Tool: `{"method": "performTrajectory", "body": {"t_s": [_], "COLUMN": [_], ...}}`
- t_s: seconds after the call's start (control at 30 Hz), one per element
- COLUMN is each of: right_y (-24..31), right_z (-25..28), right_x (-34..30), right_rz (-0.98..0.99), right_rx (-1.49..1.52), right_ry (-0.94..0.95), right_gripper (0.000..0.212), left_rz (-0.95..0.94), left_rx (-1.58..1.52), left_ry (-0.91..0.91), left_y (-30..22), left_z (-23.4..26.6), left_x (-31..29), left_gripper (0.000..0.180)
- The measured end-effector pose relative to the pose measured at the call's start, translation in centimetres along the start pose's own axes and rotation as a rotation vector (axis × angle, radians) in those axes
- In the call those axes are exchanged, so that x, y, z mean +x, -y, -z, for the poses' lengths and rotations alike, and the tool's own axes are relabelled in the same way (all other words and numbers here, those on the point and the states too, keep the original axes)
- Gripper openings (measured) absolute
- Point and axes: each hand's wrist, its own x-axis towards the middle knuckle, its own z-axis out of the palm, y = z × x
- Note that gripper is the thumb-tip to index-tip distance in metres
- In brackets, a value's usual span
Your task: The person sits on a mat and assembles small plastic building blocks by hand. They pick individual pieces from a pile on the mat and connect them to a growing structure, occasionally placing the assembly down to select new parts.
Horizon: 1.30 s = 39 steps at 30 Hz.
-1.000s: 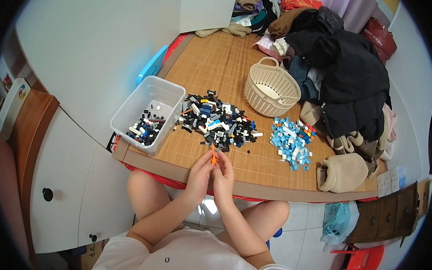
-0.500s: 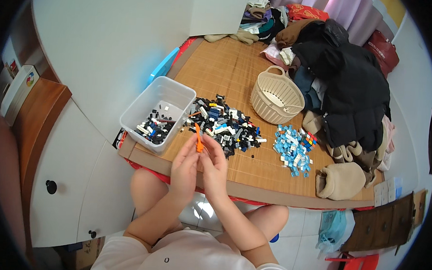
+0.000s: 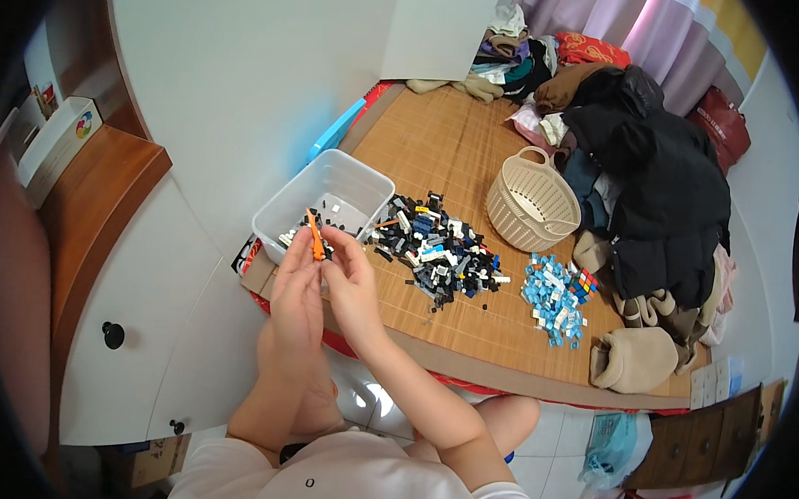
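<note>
A thin, pointed orange toy-brick piece (image 3: 315, 234) stands upright between the fingertips of both hands. My left hand (image 3: 296, 298) pinches it from the left, and my right hand (image 3: 353, 288) closes on it from the right. Its lower end is partly hidden by the fingers. Both hands are raised in front of the near side of a clear plastic bin (image 3: 369, 190), which holds some black, white and blue bricks. Right of the bin lies a large heap of mixed black, white and grey bricks (image 3: 444, 251).
Farther right are a pile of light-blue bricks (image 3: 551, 296), a puzzle cube (image 3: 585, 282) and a beige basket (image 3: 531, 206). Clothes with a black jacket (image 3: 660, 198) cover the mat's right side. A blue lid (image 3: 336, 129) leans by the white cabinet (image 3: 237, 91).
Both hands have moved left with the orange piece, from the brick heap's near edge to in front of the bin. The whole view has shifted, so the surroundings sit farther right.
</note>
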Motion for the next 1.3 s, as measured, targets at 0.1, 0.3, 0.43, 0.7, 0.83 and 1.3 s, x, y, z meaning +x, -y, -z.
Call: {"method": "performTrajectory", "body": {"t_s": [0.1,0.3,0.43,0.7,0.83,1.3], "right_y": [-0.4,-0.3,-0.2,-0.4,-2.1,-4.1], "right_z": [0.0,0.2,0.7,3.9,8.4,17.4], "right_x": [0.4,0.1,-0.4,-3.0,-5.3,-7.5], "right_rz": [-0.004,0.008,-0.006,0.016,-0.035,-0.091], "right_rx": [-0.039,0.021,0.035,0.037,-0.097,-0.217], "right_ry": [-0.006,-0.004,-0.031,-0.154,-0.321,-0.628], "right_gripper": [0.04,0.039,0.038,0.04,0.042,0.06], "left_rz": [-0.028,-0.03,-0.017,0.129,0.286,0.454], "left_rx": [0.024,0.062,0.093,0.123,0.182,0.401], "left_ry": [-0.013,-0.001,-0.022,0.147,0.169,0.127], "left_y": [-0.2,0.0,-0.1,3.3,6.0,14.5], "left_z": [0.1,0.0,-0.8,-1.7,-1.5,1.1], "left_x": [0.1,-0.2,-0.7,-2.2,-2.9,0.1], "left_gripper": [0.051,0.051,0.053,0.053,0.053,0.054]}}
